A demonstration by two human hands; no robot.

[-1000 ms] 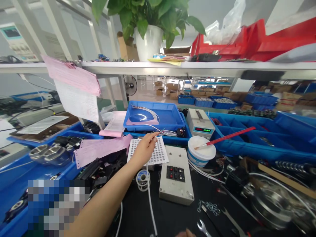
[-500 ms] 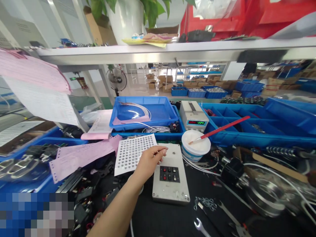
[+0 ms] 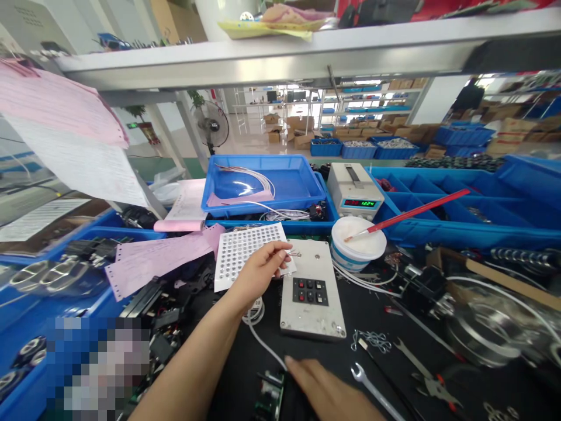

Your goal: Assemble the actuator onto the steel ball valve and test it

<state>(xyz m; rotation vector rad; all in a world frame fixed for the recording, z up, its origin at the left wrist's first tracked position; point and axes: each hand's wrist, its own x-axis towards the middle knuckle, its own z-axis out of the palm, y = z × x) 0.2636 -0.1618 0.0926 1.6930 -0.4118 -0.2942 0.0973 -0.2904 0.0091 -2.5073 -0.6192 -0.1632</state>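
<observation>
My left hand (image 3: pixel 262 268) is closed in a pinch on thin wire ends (image 3: pixel 294 254), which stick out past the fingertips. It hovers over the upper left of a grey metal box (image 3: pixel 312 318) with a black panel of red, black and white switches (image 3: pixel 310 290). Under the left wrist lies a coil of pale cable (image 3: pixel 255 311), its tail running toward the front. Low in the view, my right hand (image 3: pixel 326 389) has its fingers stretched out beside a green circuit board (image 3: pixel 270 393). Its fingertips are by the cable; whether they touch it I cannot tell.
Behind the box stand a white tub (image 3: pixel 358 245) with a red brush (image 3: pixel 418 210) and a power supply (image 3: pixel 355 190). A sheet of round stickers (image 3: pixel 232 257) lies left. Wrenches (image 3: pixel 374 390) and pliers (image 3: pixel 438 389) lie right. A shelf (image 3: pixel 284 61) spans above.
My right hand has come into view at the bottom, near the circuit board, which now shows. The left hand stays by the box's top left, with wire ends now visible. The view has tilted down.
</observation>
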